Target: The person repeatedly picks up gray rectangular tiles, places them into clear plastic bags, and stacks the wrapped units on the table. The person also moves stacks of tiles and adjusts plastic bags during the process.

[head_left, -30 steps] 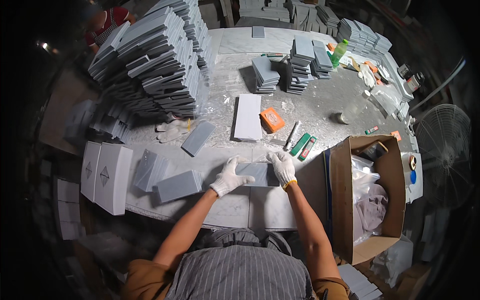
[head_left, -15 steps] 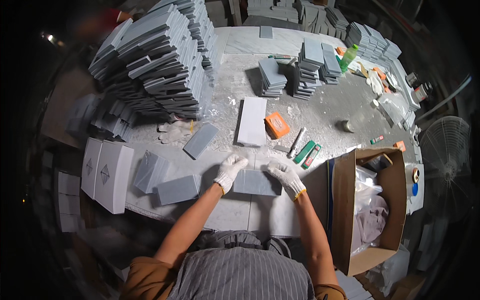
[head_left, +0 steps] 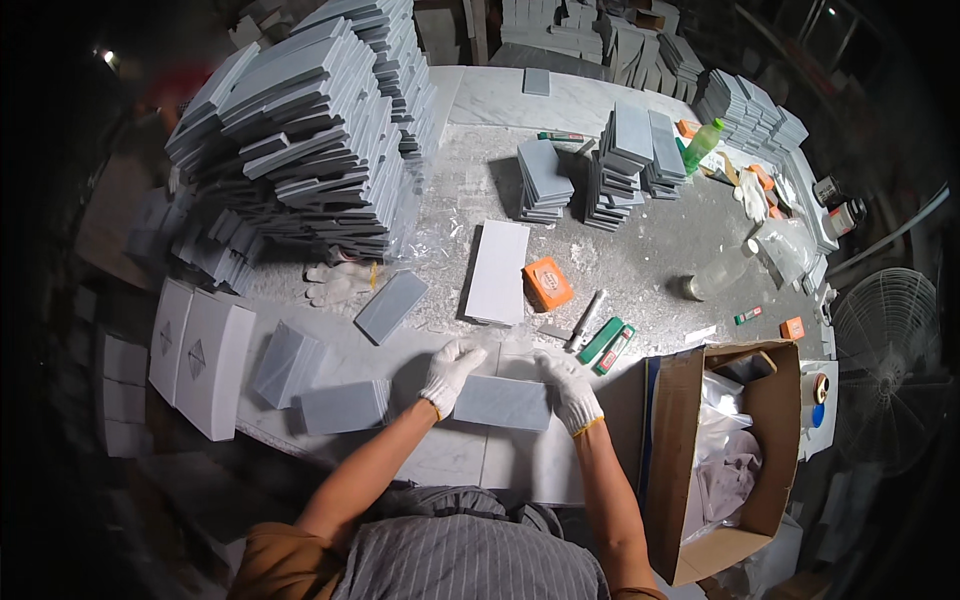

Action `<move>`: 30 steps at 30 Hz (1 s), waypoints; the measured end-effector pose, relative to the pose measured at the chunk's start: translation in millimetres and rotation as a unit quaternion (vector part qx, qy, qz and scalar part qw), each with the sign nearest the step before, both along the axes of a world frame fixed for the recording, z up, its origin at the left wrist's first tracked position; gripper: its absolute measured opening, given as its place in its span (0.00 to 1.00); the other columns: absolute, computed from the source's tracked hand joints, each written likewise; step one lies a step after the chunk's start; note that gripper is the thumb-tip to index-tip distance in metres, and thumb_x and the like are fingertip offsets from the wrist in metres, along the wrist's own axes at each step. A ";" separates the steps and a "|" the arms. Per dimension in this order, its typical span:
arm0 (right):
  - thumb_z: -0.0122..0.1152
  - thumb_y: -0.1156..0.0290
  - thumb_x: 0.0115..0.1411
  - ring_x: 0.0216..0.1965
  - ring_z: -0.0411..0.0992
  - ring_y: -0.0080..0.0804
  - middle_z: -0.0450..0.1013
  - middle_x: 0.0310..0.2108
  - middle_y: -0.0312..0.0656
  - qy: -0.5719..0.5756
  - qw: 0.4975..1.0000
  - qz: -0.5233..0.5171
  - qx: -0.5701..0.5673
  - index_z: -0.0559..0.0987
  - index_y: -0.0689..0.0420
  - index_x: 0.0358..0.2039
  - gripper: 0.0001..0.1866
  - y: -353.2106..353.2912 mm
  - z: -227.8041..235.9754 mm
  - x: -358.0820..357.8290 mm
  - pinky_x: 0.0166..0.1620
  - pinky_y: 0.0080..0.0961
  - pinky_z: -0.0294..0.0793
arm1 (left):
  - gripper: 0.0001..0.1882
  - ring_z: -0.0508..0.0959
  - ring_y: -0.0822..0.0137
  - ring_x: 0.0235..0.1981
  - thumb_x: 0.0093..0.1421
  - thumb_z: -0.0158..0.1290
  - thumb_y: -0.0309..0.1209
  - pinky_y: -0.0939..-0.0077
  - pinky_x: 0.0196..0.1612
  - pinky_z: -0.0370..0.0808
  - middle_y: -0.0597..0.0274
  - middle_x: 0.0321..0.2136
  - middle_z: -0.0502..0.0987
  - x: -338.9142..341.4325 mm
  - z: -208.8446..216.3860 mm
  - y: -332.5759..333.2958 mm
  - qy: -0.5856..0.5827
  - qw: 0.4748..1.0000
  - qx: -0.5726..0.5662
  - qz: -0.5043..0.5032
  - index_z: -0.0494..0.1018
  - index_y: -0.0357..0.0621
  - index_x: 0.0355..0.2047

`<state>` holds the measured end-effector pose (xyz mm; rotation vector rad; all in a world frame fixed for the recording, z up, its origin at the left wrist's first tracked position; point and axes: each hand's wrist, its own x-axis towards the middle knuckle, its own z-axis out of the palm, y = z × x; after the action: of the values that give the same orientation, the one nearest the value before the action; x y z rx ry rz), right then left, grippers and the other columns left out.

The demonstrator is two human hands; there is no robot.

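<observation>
White knit gloves with yellow cuffs cover both hands. A grey stone tile (head_left: 503, 402), perhaps with others under it, lies flat near the table's front edge. My left hand (head_left: 453, 376) grips its left end with bent fingers, and my right hand (head_left: 573, 393) closes on its right end. The fingertips are partly hidden behind the tile's far edge. To the left rest a short stack of tiles (head_left: 343, 407) and another block of tiles (head_left: 290, 364) that looks wrapped in clear film. A single tile (head_left: 392, 307) lies at a slant beyond my left hand.
A long white box (head_left: 497, 273), an orange box (head_left: 548, 284), a marker (head_left: 587, 320) and green-and-white small boxes (head_left: 606, 345) lie beyond my hands. An open carton (head_left: 655, 470) stands right, white boxes (head_left: 203, 358) left. Tall tile stacks (head_left: 310, 130) rise at the back left.
The whole view has shifted a little, so the table's things sit lower in it. Both hands stay at the ends of the tile; no object has clearly been moved.
</observation>
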<state>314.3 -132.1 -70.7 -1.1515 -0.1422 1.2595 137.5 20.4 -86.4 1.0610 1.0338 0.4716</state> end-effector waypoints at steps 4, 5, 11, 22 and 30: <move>0.61 0.57 0.66 0.41 0.74 0.25 0.77 0.45 0.36 0.123 0.985 -0.092 -0.081 0.77 0.61 0.52 0.22 -2.5 2.1 5.2 0.46 0.27 0.74 | 0.04 0.78 0.76 0.37 0.62 0.58 0.23 0.80 0.44 0.75 0.65 0.36 0.81 -3.0 -2.4 0.5 0.002 1.000 0.013 -0.008 0.76 0.41 0.38; 0.60 0.57 0.66 0.42 0.74 0.25 0.77 0.44 0.36 -0.008 0.997 0.002 -0.073 0.77 0.62 0.52 0.22 -7.5 11.0 4.1 0.46 0.27 0.74 | 0.04 0.78 0.76 0.37 0.62 0.58 0.24 0.81 0.44 0.75 0.65 0.36 0.81 -2.7 -0.9 -0.7 -0.002 1.000 0.009 0.000 0.76 0.41 0.37; 0.67 0.63 0.61 0.42 0.70 0.17 0.76 0.41 0.31 -0.005 0.999 0.035 0.006 0.79 0.60 0.48 0.19 -4.4 17.6 4.3 0.47 0.19 0.70 | 0.05 0.75 0.80 0.35 0.60 0.60 0.25 0.83 0.42 0.73 0.71 0.34 0.79 1.5 8.7 -5.1 0.007 1.000 0.021 0.020 0.77 0.43 0.37; 0.66 0.65 0.62 0.43 0.72 0.21 0.78 0.45 0.34 -0.115 0.976 0.183 -0.025 0.77 0.58 0.55 0.22 -21.2 7.5 12.0 0.49 0.21 0.72 | 0.05 0.74 0.81 0.34 0.60 0.61 0.27 0.83 0.40 0.73 0.72 0.34 0.79 4.2 11.0 -7.3 0.011 0.999 0.035 0.015 0.77 0.43 0.37; 0.66 0.63 0.61 0.42 0.73 0.24 0.77 0.42 0.35 0.066 0.995 -0.056 0.049 0.79 0.61 0.47 0.18 -0.9 -20.0 10.2 0.50 0.22 0.71 | 0.06 0.74 0.81 0.33 0.60 0.61 0.26 0.84 0.39 0.73 0.72 0.32 0.78 -0.6 7.6 -4.0 0.001 1.000 0.030 0.002 0.76 0.43 0.37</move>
<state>324.5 -132.9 -90.7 -0.9759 -0.0404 1.2121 136.8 16.4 -78.8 1.1131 1.0287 0.5093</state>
